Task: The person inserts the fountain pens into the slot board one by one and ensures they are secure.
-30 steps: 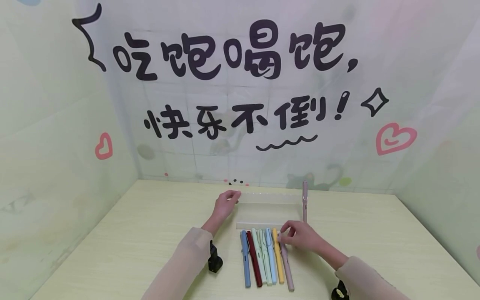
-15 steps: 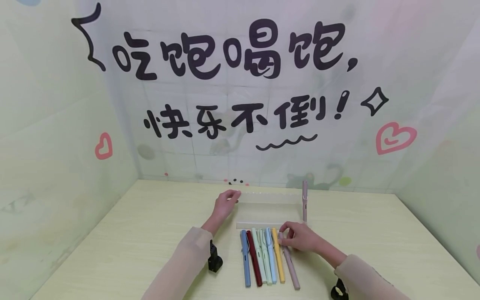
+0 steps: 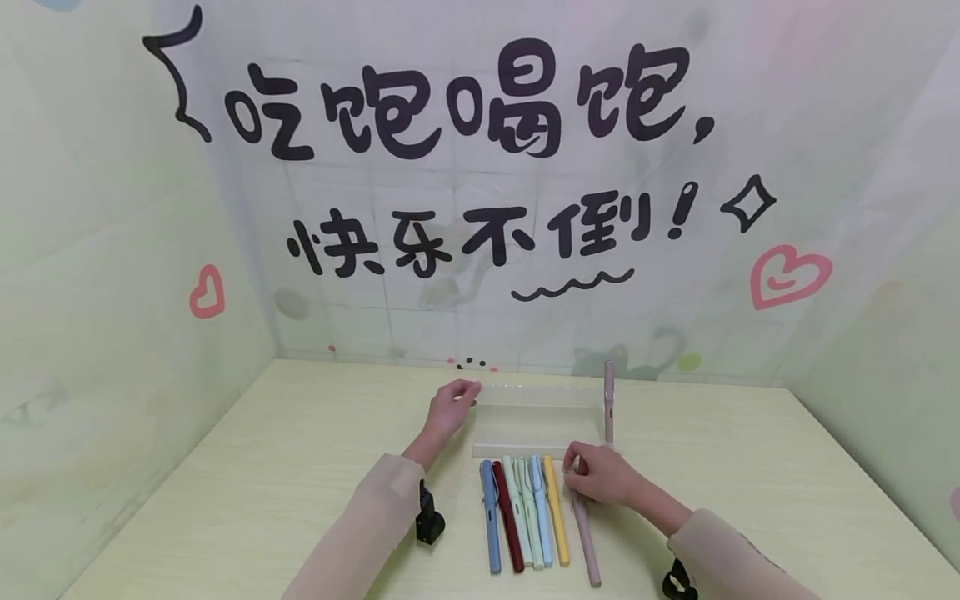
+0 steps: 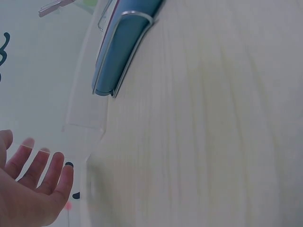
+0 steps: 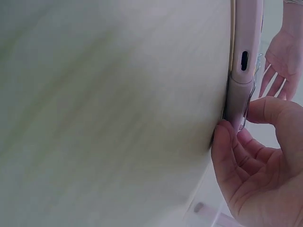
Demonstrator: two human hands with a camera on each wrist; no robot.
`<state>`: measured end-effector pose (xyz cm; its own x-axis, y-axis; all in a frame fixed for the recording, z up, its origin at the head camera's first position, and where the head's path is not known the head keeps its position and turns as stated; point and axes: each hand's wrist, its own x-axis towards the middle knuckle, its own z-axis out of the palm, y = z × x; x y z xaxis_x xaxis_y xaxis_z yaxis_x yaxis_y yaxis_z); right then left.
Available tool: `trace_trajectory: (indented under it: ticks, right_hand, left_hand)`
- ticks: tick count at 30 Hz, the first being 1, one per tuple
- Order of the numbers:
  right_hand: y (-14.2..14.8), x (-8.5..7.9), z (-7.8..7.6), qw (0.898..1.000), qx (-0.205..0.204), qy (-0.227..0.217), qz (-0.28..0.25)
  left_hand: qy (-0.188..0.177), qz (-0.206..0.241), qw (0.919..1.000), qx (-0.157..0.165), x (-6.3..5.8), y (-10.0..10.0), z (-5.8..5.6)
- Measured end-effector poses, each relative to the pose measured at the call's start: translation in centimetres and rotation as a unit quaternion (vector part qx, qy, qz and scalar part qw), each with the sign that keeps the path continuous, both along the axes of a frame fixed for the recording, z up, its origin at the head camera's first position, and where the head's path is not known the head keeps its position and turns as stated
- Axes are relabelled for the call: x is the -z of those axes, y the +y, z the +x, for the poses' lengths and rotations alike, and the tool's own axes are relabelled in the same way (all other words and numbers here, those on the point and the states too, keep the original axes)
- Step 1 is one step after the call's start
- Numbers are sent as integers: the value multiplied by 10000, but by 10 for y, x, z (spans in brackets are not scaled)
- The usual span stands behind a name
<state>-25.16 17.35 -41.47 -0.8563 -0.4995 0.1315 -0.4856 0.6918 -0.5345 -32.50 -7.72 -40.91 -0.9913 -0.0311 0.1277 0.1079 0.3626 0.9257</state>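
My right hand (image 3: 606, 475) pinches the upper end of a mauve fountain pen (image 3: 588, 546) between thumb and fingers. In the right wrist view, the fingertips sit around its cap (image 5: 239, 101), beside the metal clip. At the left end of a clear plastic pen rack (image 3: 540, 451), my left hand (image 3: 448, 410) touches the rack with fairly straight fingers; the exact contact is hard to make out. Another mauve pen (image 3: 609, 408) rests at the rack's right end. Left of the held pen lie several pens, among them yellow (image 3: 557, 517), dark red (image 3: 508, 521) and blue (image 3: 491, 521).
All this is on a pale wooden tabletop (image 3: 300, 467). Behind it hangs a printed backdrop (image 3: 420, 333) with black lettering, and similar sheets enclose both sides. Dark wrist cameras stick out beneath both sleeves.
The held mauve pen has shifted right, away from the yellow pen, leaving a wider gap. My right hand has moved slightly right with it. The left hand stays where it was.
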Motion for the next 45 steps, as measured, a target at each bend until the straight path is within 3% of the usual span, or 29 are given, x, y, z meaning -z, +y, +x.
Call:
trace_trajectory:
  ticks: [9,20,24,32,39,45]
  right_hand:
    - [2,1,-1,9997,-203,156,-18]
    - [6,3,-4,9995,-297,45,-65]
    - [6,4,-4,9995,-272,123,-41]
    - [6,2,-1,9997,45,208,-102]
    - [9,-1,1,9965,328,-263,-720]
    - [15,-5,-3,9845,477,-757,-1506]
  left_hand:
    - [0,-28,10000,-23,0,0,0]
    - [50,13,10000,37,2,-1,0]
    - [239,-25,9997,66,2,-2,1]
    - [39,-62,10000,-13,2,-1,-1]
    - [61,-49,10000,-8,0,0,1]
    - [58,-15,10000,2,0,0,1]
